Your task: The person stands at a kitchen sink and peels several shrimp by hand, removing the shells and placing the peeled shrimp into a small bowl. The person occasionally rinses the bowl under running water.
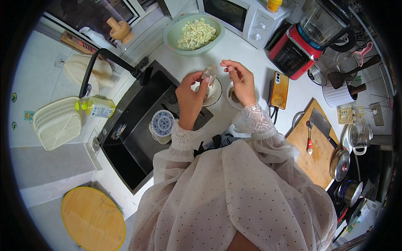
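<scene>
A greyish, translucent piece of food, which looks like a raw shrimp (209, 72), is pinched between the thumb and fingers of my left hand (192, 94). This hand is over a dark-rimmed white bowl (216, 93), and it hides part of the bowl and what lies in it. To the right, my right hand (241, 82) is raised with its fingers bent, their tips a short way from the shrimp. Whether anything thin is between those fingertips is too small to tell. Below it stands a second white bowl (257, 94) with greyish food (233, 95) inside, partly covered by the hand.
The black sink (135, 147) at left holds stacked blue-patterned dishes (162, 123), under a black faucet (108, 56). Behind the bowls are a green basin (171, 42) of chopped pale vegetable and a microwave (257, 28). At right are a blender (295, 50), phone (279, 91), cutting board (301, 160) and cleaver (321, 120).
</scene>
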### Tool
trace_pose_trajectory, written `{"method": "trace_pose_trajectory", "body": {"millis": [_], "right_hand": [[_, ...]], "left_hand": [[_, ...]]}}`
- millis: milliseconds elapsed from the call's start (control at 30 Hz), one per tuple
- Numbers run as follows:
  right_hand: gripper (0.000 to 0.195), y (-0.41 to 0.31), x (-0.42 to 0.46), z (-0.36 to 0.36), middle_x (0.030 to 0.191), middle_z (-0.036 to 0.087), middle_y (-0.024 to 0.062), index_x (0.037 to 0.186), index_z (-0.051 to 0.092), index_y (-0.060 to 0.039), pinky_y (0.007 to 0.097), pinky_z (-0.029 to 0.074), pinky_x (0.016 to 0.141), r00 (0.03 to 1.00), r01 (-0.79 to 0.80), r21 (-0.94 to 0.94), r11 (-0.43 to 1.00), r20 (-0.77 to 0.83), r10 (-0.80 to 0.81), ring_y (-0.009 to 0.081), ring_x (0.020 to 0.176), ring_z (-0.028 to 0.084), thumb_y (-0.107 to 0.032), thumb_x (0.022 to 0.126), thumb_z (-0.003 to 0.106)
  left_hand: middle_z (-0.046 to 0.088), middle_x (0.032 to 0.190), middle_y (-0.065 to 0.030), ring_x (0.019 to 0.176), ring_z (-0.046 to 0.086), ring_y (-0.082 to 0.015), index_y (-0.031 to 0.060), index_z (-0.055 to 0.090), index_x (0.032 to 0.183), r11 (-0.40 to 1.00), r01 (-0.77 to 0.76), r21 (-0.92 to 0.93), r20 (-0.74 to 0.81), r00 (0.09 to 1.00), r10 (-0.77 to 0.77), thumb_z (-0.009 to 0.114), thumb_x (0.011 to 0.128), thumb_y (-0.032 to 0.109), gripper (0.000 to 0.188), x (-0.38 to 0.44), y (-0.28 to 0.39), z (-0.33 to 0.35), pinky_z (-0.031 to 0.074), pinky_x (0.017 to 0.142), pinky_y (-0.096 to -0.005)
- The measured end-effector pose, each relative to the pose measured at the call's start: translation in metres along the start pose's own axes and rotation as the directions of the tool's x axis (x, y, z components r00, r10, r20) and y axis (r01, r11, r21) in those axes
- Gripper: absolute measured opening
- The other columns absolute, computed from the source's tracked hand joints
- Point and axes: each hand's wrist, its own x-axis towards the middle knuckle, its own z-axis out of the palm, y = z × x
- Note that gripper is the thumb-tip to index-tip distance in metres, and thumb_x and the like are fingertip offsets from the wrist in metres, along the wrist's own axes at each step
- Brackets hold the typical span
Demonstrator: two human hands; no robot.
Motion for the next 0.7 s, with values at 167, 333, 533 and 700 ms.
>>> {"method": "trace_pose_trajectory", "body": {"millis": [167, 333, 533, 700], "right_hand": [[0.017, 0.014, 0.0, -0.022, 0.094, 0.071, 0.0081, 0.11, 0.061, -0.0014, 0.0233, 0.049, 0.072, 1.0, 0.006, -0.057, 0.998, 0.017, -0.005, 0.0106, 0.077, 0.06, -0.004, 0.097, 0.049], [0.016, 0.01, -0.015, -0.036, 0.09, 0.072, 0.0086, 0.111, 0.054, -0.0023, 0.0247, 0.051, 0.067, 0.991, -0.133, -0.162, 0.978, 0.004, 0.136, 0.0118, 0.071, 0.063, -0.001, 0.096, 0.05], [0.016, 0.023, -0.029, -0.069, 0.093, 0.072, 0.0088, 0.111, 0.056, 0.0, 0.0229, 0.051, 0.068, 0.99, -0.122, -0.193, 0.974, -0.087, 0.107, 0.0121, 0.075, 0.067, -0.001, 0.096, 0.051], [0.013, 0.031, -0.033, -0.09, 0.092, 0.072, 0.0098, 0.106, 0.058, 0.0014, 0.0231, 0.051, 0.068, 0.981, -0.116, -0.117, 0.986, -0.17, 0.096, 0.0126, 0.075, 0.068, -0.003, 0.097, 0.051]], "left_hand": [[0.071, 0.087, -0.0081, 0.074, 0.064, -0.0123, 0.0001, 0.069, 0.1, 0.989, 0.015, 0.146, -0.012, 1.0, -0.013, 0.075, 0.082, 0.016, 0.025, -0.001, -0.032, -0.008, 0.05, 0.071, -0.0259], [0.072, 0.087, -0.0096, 0.071, 0.064, -0.0127, 0.0005, 0.07, 0.101, 0.982, 0.146, 0.123, 0.055, 0.987, -0.154, 0.075, 0.081, 0.015, 0.026, -0.011, -0.071, 0.001, 0.05, 0.066, -0.026], [0.073, 0.088, -0.0102, 0.074, 0.067, -0.0126, 0.0, 0.07, 0.101, 0.982, 0.184, 0.044, 0.134, 0.973, -0.189, 0.075, 0.08, 0.012, 0.025, -0.017, -0.062, 0.017, 0.052, 0.069, -0.0259], [0.073, 0.086, -0.01, 0.073, 0.067, -0.0124, -0.0018, 0.069, 0.101, 0.979, 0.201, 0.022, 0.162, 0.966, -0.202, 0.075, 0.081, 0.012, 0.025, -0.018, -0.065, 0.028, 0.053, 0.069, -0.0254]]}}
